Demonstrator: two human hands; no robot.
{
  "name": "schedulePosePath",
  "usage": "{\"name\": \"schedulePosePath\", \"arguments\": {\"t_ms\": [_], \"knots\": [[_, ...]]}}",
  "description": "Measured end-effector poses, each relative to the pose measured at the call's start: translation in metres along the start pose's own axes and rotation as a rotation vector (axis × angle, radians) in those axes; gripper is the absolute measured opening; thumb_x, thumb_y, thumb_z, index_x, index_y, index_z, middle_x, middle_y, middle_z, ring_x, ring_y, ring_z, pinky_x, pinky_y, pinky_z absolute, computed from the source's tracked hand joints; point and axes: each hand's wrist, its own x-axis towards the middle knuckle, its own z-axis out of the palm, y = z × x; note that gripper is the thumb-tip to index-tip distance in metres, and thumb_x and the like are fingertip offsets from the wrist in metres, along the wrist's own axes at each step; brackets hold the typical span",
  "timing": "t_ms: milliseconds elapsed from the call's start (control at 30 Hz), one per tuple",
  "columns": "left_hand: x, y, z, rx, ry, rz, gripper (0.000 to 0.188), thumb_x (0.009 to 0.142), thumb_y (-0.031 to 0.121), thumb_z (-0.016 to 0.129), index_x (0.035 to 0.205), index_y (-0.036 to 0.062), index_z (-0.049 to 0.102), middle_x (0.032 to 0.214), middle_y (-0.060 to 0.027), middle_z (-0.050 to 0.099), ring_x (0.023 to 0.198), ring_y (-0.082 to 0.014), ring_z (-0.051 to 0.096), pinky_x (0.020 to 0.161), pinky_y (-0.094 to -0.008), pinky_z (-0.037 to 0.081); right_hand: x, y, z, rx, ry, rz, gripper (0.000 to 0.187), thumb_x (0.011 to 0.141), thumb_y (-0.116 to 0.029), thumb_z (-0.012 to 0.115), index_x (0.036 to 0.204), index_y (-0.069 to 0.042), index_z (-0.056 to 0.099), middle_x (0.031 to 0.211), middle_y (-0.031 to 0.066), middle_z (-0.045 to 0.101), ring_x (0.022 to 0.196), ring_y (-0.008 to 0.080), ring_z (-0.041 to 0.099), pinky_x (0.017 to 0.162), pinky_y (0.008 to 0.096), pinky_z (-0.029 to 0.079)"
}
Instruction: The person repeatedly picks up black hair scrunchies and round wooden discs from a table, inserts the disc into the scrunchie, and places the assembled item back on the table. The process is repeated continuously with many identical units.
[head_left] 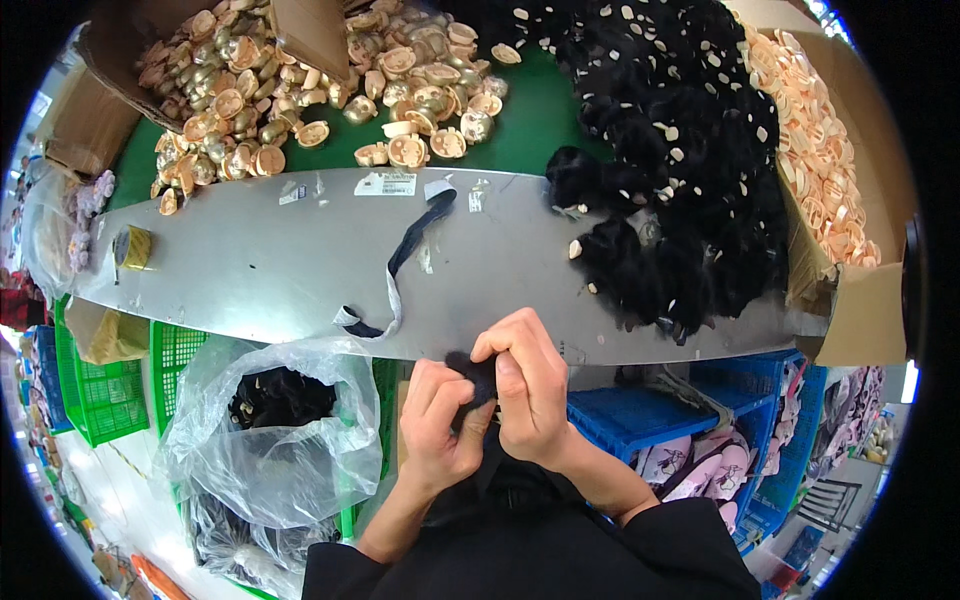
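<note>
Close to my body, just off the near edge of the grey metal tabletop (300,240), I hold a small black fuzzy piece (478,378) between both hands. My left hand (437,430) pinches its lower left side, fingers curled and thumb pressed in. My right hand (525,390) grips it from the right, with the thumb pointing up. The fingers cover much of the piece. Farther off to the right lies a big heap of black furry pieces (690,190), many showing pale oval bits.
Gold and peach plastic half-shells (408,150) spill from a carton at the far left. A cardboard box (865,130) of peach plastic parts (810,150) stands right. A dark-and-white strip (405,250) and tape roll (132,247) lie on the table; below are a clear bag (300,470) and blue crates (630,412).
</note>
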Motion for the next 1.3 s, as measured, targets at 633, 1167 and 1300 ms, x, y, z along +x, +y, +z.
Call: {"name": "schedulePosePath", "arguments": {"t_ms": [633,1167,1300], "knots": [[-0.049,0.020,-0.140,0.355,0.674,-0.225,0.014,0.072,0.007,0.059,0.074,0.0030,0.045,0.078,-0.0092,0.048,0.071,-0.0213,0.045,0.067,-0.0317,0.038,0.210,0.051,0.043,-0.568,-0.252,-0.366,0.018,0.095,-0.023,0.065,0.090,-0.006,0.067,0.072,0.0093,0.064,0.066,0.0276,0.062,0.062,0.0390,0.048],[0.002,-0.039,-0.172,0.399,0.498,-0.307,0.060,0.078,0.009,0.063,0.136,-0.0039,0.054,0.146,-0.0191,0.047,0.124,-0.0306,0.055,0.102,-0.0408,0.047,0.264,0.114,0.076,-0.753,-0.654,-0.606,0.045,0.071,-0.038,0.084,0.084,-0.003,0.059,0.094,0.0133,0.052,0.097,0.0344,0.053,0.086,0.0447,0.044],[-0.027,-0.027,-0.152,0.130,0.627,-0.168,0.034,0.069,-0.019,0.038,0.091,-0.0012,0.057,0.111,-0.0203,0.059,0.099,-0.0231,0.062,0.083,-0.0318,0.053,0.226,0.076,0.062,-0.426,-0.440,-0.456,0.030,0.076,-0.013,0.080,0.093,0.000,0.059,0.083,0.0130,0.058,0.075,0.0314,0.061,0.066,0.0391,0.049]]}}
